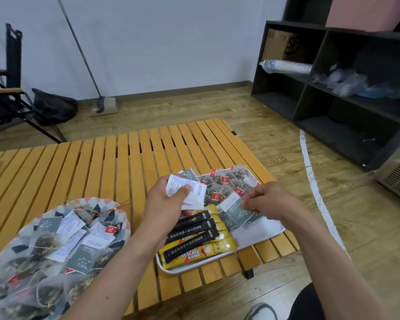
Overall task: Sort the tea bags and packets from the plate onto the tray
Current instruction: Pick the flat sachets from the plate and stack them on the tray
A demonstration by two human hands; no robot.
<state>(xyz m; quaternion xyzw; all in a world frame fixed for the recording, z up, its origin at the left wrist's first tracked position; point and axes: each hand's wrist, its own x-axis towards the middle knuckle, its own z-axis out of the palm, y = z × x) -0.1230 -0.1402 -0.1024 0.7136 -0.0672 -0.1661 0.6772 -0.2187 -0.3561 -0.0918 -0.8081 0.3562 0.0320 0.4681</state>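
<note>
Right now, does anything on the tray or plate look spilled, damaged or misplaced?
Nothing looks spilled or torn. One oddity: on the tray, the black sticks lie on top of the yellow sticks, so those kinds overlap.

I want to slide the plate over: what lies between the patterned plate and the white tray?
Head view: only the left forearm over bare yellow wooden table slats.

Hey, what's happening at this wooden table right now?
A person is sorting drink sachets. The left hand grips a few white packets above the white tray, while the right hand pinches a grey packet lying on it. The tray already holds red-tagged tea bags at its far end and coffee sticks at its near end. The patterned plate holds many more.
</note>
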